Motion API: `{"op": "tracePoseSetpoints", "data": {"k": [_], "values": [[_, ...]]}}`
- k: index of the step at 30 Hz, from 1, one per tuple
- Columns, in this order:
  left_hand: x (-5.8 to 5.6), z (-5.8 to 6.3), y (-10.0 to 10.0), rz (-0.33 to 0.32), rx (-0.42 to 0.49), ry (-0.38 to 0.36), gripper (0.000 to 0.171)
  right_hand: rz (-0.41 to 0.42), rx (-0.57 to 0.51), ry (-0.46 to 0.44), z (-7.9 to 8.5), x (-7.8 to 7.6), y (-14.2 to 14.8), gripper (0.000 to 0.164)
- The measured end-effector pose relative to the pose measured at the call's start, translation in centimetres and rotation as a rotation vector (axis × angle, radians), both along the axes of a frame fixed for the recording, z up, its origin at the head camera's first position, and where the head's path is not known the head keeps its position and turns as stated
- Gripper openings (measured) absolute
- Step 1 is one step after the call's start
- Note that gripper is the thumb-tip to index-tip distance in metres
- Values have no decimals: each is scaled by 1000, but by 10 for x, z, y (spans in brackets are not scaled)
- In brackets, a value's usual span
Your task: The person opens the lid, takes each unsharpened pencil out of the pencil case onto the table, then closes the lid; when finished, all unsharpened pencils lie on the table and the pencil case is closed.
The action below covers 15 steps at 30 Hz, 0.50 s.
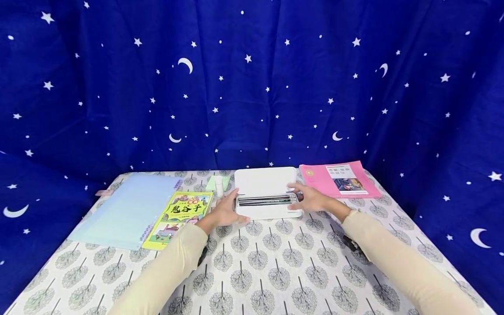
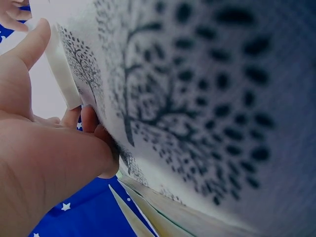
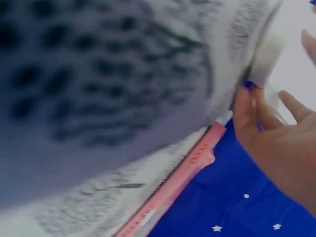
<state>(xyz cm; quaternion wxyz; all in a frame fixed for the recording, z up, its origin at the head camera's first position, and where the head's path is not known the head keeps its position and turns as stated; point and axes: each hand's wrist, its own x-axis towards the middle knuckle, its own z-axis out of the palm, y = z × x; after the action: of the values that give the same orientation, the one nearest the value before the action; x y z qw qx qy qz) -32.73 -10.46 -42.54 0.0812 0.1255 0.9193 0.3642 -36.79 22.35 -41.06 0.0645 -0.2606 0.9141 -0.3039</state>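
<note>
A white pencil case (image 1: 271,214) lies at the far middle of the table with its lid (image 1: 264,181) swung back. Several dark pencils (image 1: 264,201) lie lengthwise in it. My left hand (image 1: 227,212) grips its left end, thumb toward the front; the left wrist view shows those fingers bent against the case's edge (image 2: 65,74). At the right end, my right hand (image 1: 313,198) holds the case between thumb and fingers. Fingertips reach the case's edge (image 3: 269,57) in the right wrist view too.
Left of the case stand a white glue-stick-like tube (image 1: 219,186) and a pale green paper (image 1: 211,183). Further left lie a yellow book (image 1: 173,212) and a light blue ring-bound notebook (image 1: 122,210). A pink book (image 1: 323,181) lies at right. Behind hangs a starry blue curtain (image 1: 252,96).
</note>
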Motion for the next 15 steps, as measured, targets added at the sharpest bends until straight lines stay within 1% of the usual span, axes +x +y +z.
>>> {"op": "tracePoseSetpoints", "data": {"k": [5, 7, 11, 15], "values": [[0, -1, 0, 0, -5, 2, 117, -45, 30, 180, 8, -1, -3, 47], [0, -1, 0, 5, -7, 4, 117, -54, 16, 221, 10, -1, -6, 34], [0, -1, -1, 2, -5, 9, 116, -25, 11, 229, 10, 0, -14, 21], [0, -3, 0, -10, 0, 7, 116, -1, 22, 223, 7, 1, -22, 17]]}}
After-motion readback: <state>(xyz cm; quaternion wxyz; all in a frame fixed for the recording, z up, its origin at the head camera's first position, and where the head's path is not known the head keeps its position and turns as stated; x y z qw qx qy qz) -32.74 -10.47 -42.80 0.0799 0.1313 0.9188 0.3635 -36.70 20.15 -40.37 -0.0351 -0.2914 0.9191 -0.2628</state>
